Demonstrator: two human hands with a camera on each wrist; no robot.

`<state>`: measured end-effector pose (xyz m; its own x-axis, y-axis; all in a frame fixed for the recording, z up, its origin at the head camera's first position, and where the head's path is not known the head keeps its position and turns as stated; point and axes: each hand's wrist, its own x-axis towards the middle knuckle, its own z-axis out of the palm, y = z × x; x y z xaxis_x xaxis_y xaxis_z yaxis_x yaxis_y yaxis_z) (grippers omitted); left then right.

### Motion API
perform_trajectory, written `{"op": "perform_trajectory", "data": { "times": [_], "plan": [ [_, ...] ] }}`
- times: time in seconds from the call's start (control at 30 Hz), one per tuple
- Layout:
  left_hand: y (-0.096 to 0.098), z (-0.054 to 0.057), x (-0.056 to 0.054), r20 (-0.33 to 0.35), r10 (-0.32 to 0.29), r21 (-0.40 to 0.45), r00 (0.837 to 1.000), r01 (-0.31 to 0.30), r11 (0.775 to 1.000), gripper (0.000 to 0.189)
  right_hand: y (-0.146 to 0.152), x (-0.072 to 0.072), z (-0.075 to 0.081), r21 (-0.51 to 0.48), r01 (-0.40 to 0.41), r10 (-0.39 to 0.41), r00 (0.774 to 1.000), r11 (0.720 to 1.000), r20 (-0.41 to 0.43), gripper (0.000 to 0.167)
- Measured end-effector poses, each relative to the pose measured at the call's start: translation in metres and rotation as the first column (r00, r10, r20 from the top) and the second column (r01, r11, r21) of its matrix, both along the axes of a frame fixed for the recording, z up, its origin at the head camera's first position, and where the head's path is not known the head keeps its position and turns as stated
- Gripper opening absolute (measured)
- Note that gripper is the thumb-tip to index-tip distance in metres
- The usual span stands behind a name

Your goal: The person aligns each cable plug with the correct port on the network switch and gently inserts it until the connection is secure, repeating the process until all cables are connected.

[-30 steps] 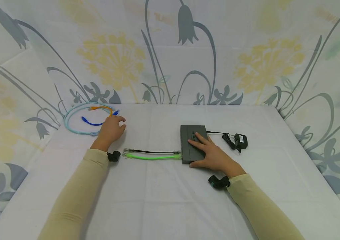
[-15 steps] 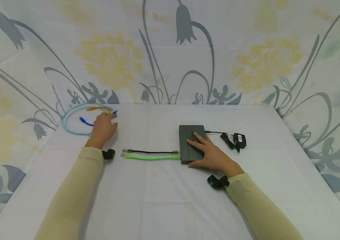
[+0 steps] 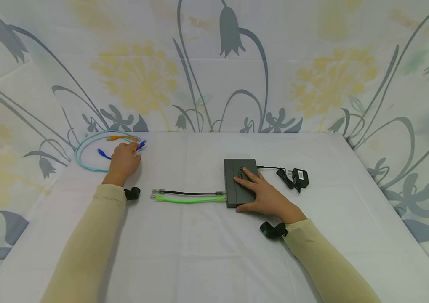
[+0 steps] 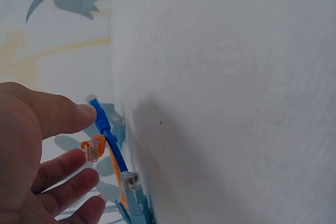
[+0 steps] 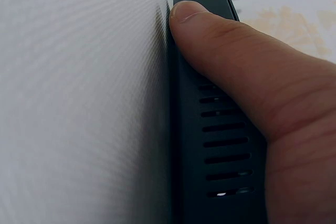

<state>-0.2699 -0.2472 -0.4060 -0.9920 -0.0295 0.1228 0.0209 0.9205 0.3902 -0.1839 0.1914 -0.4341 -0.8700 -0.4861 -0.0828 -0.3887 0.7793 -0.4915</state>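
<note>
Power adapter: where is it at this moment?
In the head view, the power adapter lies on the white cloth to the right of the grey box, beyond the right hand, next to its bundled black cord.

The left arm reaches far left, left hand pinching; the right arm slants in from near right, right hand palm down, fingers spread.
</note>
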Motion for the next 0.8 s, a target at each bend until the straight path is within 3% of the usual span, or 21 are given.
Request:
{"op": "perform_trajectory", "data": {
  "times": [0.37, 0.8],
  "plan": [
    [-0.0042, 0.0006, -0.0051, 0.101, 0.010, -0.031, 0.995, -0.006, 0.999, 0.044, -0.0010, -0.0004, 0.0009, -0.002, 0.000, 0.000, 1.000, 1.000, -0.001, 0.092],
    [-0.0065, -0.0010, -0.0100, 0.089, -0.022, -0.034, 0.996, 0.025, 0.999, 0.038, 0.0002, -0.0001, -0.0009, -0.014, 0.002, -0.002, 1.000, 1.000, -0.004, 0.093]
  ]
}}
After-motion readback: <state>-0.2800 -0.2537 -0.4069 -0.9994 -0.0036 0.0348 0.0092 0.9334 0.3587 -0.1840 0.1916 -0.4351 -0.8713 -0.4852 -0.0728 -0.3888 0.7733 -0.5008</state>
